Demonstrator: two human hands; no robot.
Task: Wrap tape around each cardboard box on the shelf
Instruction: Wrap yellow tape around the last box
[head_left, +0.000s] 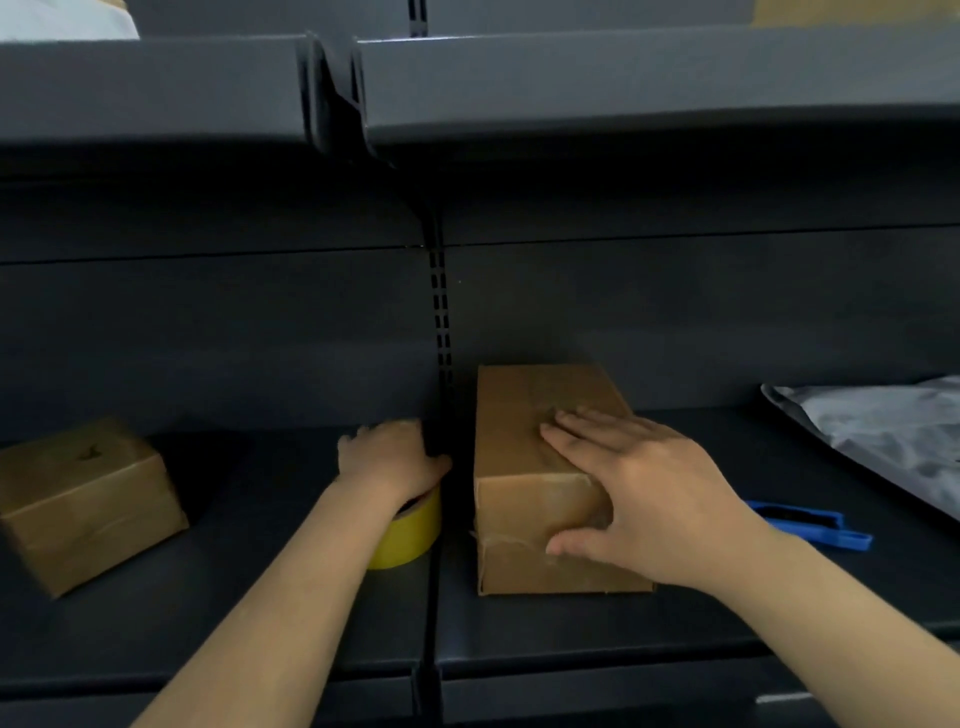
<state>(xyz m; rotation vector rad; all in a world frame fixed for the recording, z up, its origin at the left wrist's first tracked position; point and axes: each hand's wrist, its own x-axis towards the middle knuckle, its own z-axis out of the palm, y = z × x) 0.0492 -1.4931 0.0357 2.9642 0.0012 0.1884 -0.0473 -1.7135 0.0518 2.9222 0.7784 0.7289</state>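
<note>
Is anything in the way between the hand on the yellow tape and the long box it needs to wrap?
Nothing visible. The left hand rests on the yellow tape roll, beside the long cardboard box; only bare shelf lies between.

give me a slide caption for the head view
Left hand on yellow tape roll, right hand flat on cardboard box.

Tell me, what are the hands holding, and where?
The left hand grips the yellow tape roll from above, over its top rim. The right hand holds nothing; it lies flat on the box, thumb on the front face.
</note>
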